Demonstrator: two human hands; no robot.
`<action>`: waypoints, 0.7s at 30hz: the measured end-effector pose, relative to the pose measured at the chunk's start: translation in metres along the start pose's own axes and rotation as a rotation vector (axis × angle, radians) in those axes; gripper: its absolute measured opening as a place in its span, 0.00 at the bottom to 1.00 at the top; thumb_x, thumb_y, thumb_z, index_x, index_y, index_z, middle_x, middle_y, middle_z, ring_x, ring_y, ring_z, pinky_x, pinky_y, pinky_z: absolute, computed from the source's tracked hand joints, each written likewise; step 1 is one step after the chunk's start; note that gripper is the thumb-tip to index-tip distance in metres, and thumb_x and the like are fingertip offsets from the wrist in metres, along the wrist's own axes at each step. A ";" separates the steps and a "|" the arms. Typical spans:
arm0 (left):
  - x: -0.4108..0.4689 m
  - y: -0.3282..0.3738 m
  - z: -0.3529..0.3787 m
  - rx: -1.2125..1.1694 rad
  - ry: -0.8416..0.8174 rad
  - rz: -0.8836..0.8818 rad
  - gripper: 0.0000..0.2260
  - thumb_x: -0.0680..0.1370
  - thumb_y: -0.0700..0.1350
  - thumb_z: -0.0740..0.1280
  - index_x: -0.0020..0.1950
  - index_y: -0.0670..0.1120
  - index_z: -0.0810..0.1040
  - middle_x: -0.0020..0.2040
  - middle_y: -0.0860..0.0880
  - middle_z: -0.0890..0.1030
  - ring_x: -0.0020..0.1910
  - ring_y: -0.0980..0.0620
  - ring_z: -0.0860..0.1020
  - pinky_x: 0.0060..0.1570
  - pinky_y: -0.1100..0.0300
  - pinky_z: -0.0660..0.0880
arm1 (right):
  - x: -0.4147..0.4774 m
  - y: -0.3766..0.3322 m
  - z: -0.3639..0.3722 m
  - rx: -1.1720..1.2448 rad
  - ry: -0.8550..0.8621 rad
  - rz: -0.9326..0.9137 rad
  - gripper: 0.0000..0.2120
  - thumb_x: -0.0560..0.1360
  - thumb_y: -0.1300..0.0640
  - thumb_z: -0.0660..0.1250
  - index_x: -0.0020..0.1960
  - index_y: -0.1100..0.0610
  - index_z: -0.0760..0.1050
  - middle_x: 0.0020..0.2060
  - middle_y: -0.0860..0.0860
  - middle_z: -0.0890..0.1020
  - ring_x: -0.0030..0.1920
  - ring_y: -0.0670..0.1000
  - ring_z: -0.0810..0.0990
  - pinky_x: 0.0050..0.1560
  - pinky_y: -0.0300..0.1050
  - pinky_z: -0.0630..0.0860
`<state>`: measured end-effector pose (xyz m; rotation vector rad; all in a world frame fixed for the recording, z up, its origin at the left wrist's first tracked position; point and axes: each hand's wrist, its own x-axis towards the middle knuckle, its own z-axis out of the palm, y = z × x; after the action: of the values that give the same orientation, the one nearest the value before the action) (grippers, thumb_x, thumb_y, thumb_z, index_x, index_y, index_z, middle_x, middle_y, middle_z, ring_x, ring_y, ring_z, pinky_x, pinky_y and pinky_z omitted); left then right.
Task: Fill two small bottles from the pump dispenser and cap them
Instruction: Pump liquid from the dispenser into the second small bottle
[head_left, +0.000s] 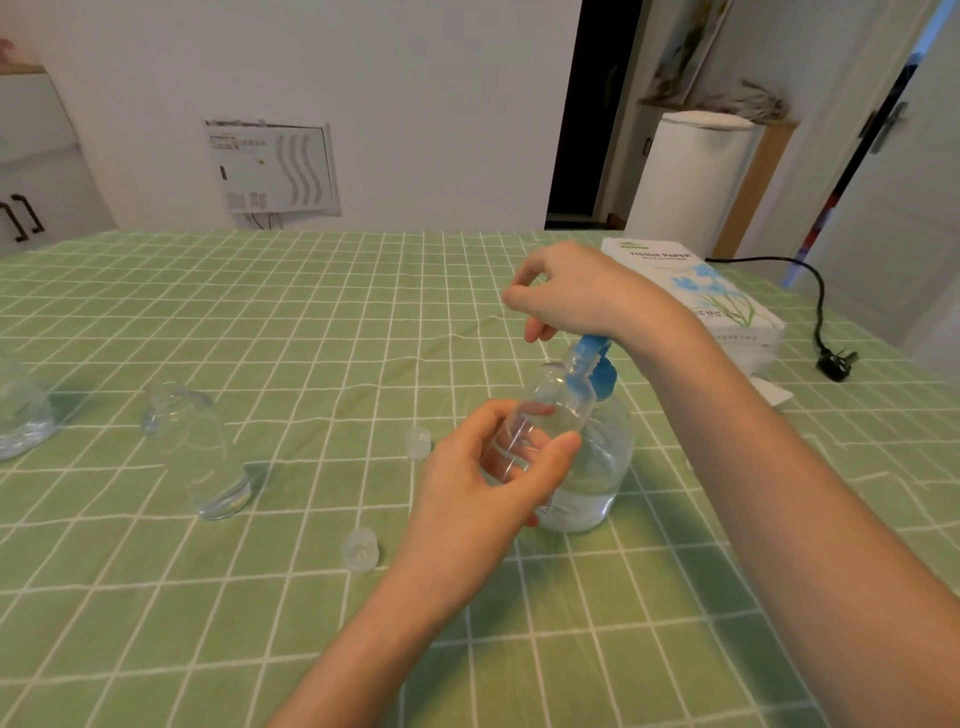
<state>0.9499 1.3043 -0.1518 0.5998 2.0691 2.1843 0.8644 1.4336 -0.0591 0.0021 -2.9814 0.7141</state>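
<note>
My left hand (483, 470) grips a small clear bottle (553, 402), tilted with its mouth up against the blue spout of the pump dispenser (597, 467). The dispenser is a clear bottle partly filled with liquid, standing on the green checked tablecloth. My right hand (576, 293) rests on top of its blue pump head (602, 366), fingers loosely curled. A second small clear bottle (200, 447) stands uncapped to the left. Two small clear caps lie on the cloth, one cap (418, 441) beside my left hand and another cap (360, 550) nearer me.
A tissue paper pack (711, 296) lies at the right rear of the table, with a black cable and plug (836, 361) beside it. Part of another clear container (21, 410) shows at the left edge. The green tablecloth (260, 312) covers the table.
</note>
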 end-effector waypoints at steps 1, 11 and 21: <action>0.000 0.000 0.000 0.000 -0.002 0.002 0.08 0.70 0.48 0.70 0.49 0.53 0.79 0.36 0.55 0.80 0.30 0.61 0.76 0.28 0.69 0.73 | 0.000 0.000 0.000 -0.001 -0.008 0.004 0.13 0.77 0.53 0.60 0.56 0.58 0.77 0.38 0.51 0.85 0.47 0.54 0.85 0.42 0.39 0.76; -0.002 -0.004 -0.001 0.004 -0.004 -0.006 0.06 0.72 0.46 0.70 0.48 0.51 0.79 0.34 0.54 0.79 0.29 0.61 0.75 0.28 0.68 0.73 | -0.002 0.004 0.011 -0.010 -0.052 0.033 0.15 0.77 0.53 0.59 0.55 0.62 0.78 0.37 0.50 0.85 0.48 0.54 0.84 0.48 0.44 0.77; -0.001 0.002 0.000 -0.017 -0.005 -0.006 0.08 0.71 0.47 0.70 0.50 0.51 0.79 0.36 0.55 0.80 0.30 0.61 0.76 0.28 0.70 0.72 | 0.000 -0.002 -0.001 -0.019 -0.012 0.003 0.12 0.77 0.55 0.59 0.54 0.58 0.77 0.34 0.49 0.84 0.45 0.54 0.85 0.43 0.41 0.77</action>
<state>0.9514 1.3043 -0.1500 0.5959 2.0444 2.1928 0.8644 1.4321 -0.0577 0.0007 -2.9998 0.6883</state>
